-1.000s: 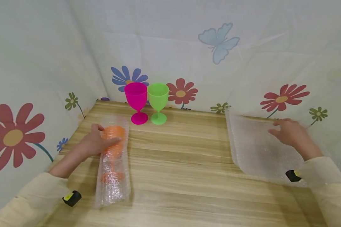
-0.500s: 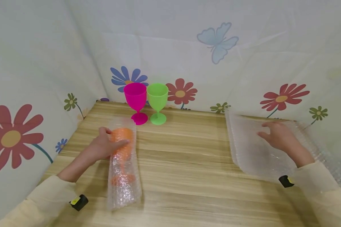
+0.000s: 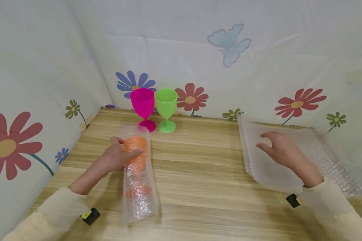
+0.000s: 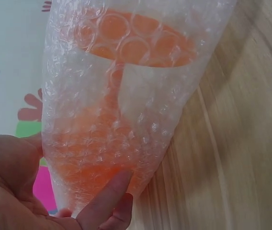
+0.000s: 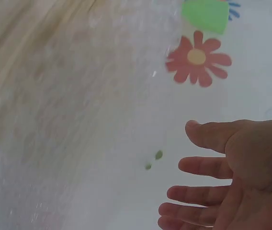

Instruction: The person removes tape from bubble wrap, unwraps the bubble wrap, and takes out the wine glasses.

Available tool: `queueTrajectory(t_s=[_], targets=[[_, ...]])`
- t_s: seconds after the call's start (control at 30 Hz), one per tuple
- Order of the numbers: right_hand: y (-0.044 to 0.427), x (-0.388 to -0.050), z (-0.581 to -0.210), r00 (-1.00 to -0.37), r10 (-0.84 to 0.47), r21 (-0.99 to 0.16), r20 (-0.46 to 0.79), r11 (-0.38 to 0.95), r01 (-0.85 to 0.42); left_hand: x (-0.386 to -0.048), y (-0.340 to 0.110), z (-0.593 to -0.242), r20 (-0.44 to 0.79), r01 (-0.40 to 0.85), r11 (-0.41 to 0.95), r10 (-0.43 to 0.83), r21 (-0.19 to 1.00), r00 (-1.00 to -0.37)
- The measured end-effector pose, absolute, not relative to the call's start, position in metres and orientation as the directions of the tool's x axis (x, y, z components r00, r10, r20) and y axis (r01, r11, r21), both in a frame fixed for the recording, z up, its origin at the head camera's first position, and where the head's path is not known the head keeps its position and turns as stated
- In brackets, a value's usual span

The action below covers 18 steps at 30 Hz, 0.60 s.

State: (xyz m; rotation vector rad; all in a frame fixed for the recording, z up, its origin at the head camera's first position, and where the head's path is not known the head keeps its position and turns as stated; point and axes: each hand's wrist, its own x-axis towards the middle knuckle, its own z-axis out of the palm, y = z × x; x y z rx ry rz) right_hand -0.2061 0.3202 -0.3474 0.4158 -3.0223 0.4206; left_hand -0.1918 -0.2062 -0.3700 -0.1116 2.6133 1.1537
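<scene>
An orange goblet [image 3: 135, 150] lies inside a sleeve of bubble wrap [image 3: 140, 209] at the left of the table. My left hand [image 3: 116, 155] grips the wrapped goblet by its bowl, thumb on top; in the left wrist view the goblet's orange foot [image 4: 141, 40] shows through the wrap, away from the hand [image 4: 26, 191]. My right hand [image 3: 285, 150], fingers spread and holding nothing, hovers over a flat sheet of bubble wrap [image 3: 259, 167]. In the right wrist view the hand [image 5: 236, 172] is empty, with its fingers apart.
A pink goblet [image 3: 143, 103] and a green goblet [image 3: 166, 102] stand upright side by side at the back left of the wooden table [image 3: 199, 180]. Behind them hangs a cloth [image 3: 175, 57] printed with flowers and a butterfly.
My left hand has moved right with the wrapped orange goblet. My right hand has moved left over the flat bubble wrap, still empty.
</scene>
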Motion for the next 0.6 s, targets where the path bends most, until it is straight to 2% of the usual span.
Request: queueTrajectory(t_s=[0.23, 0.6], targets=[[0.290, -0.187, -0.339, -0.933, -0.307, -0.262, 0.188, 0.900, -0.349, -0.194, -0.193, -0.373, -0.276, -0.175, 0.676, 0.044, 0.715, -0.960], [0.248, -0.165, -0.336, -0.897, -0.371, -0.251, 0.242, 0.869, -0.427, -0.194, -0.182, -0.372, -0.244, -0.139, 0.714, 0.046, 0.686, -0.969]])
